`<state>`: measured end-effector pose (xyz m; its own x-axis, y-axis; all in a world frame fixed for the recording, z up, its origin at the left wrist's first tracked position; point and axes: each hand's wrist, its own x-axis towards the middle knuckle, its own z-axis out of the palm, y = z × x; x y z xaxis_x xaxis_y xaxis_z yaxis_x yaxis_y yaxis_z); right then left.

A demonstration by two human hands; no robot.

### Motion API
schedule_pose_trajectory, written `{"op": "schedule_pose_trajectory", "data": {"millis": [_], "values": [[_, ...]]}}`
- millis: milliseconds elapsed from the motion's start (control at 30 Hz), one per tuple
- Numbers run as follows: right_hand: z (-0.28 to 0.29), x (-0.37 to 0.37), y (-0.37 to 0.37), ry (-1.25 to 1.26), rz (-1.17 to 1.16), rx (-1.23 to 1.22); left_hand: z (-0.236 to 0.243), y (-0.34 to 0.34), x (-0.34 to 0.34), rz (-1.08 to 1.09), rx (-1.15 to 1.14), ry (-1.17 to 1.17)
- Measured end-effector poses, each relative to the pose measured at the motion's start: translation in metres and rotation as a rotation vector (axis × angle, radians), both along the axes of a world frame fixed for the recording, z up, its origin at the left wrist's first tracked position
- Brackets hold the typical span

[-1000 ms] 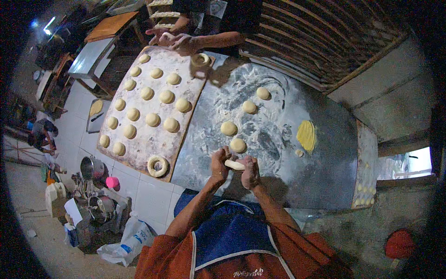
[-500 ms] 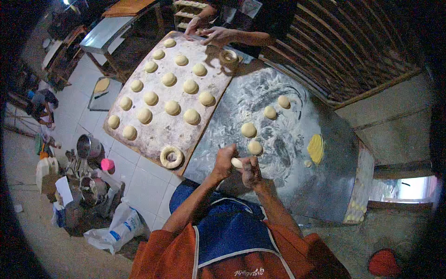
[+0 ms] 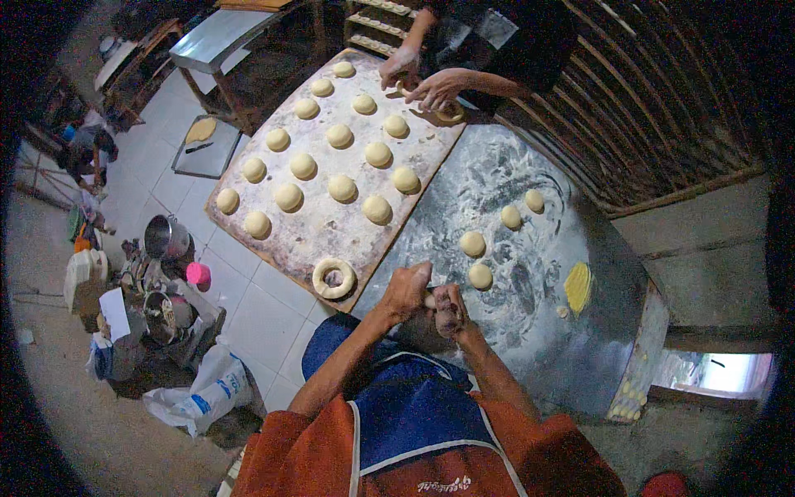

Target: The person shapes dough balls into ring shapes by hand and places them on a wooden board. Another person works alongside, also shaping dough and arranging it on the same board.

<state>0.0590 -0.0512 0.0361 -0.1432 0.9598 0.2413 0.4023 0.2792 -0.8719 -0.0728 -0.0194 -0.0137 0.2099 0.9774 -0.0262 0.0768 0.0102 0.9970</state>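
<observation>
Over the near edge of the metal table, my left hand (image 3: 407,291) and my right hand (image 3: 449,311) are closed around a piece of dough (image 3: 430,300). Only a short pale part of it shows between the fists. Just beyond my hands, a round dough ball (image 3: 479,276) and another dough ball (image 3: 472,243) lie on the floured metal table (image 3: 604,331). To the left is a floured wooden board (image 3: 248,186) carrying several dough balls. A dough ring (image 3: 334,278) rests at its near corner.
Across the board, a co-worker's hands (image 3: 435,89) work dough beside another dough ring (image 3: 449,113). Flattened yellow dough or fat (image 3: 579,287) lies on the table's right. Metal pots (image 3: 166,238), a pink cup (image 3: 198,274) and a white sack (image 3: 217,389) stand on the floor at left.
The whole scene has shifted in the view. My hands stay closed on the dough, now closer together, with less of it showing. The co-worker's hands have lowered toward the board's far edge.
</observation>
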Motion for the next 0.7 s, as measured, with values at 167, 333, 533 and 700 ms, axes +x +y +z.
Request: {"op": "schedule_pose_trajectory", "data": {"millis": [167, 333, 533, 700], "values": [[-0.011, -0.022, 0.007, 0.021, -0.011, 0.080, 0.011, 0.001, -0.028, 0.040, -0.008, -0.023], [-0.020, -0.041, 0.019, -0.004, 0.152, -0.003, 0.007, 0.007, -0.058, 0.021, 0.075, 0.055], [-0.008, -0.062, 0.047, 0.266, 0.430, -0.204, -0.004, 0.019, -0.096, 0.111, 0.327, 0.162], [0.007, -0.074, 0.076, 0.004, 0.154, -0.405, -0.002, 0.047, -0.112, 0.307, 0.086, 0.273]]}}
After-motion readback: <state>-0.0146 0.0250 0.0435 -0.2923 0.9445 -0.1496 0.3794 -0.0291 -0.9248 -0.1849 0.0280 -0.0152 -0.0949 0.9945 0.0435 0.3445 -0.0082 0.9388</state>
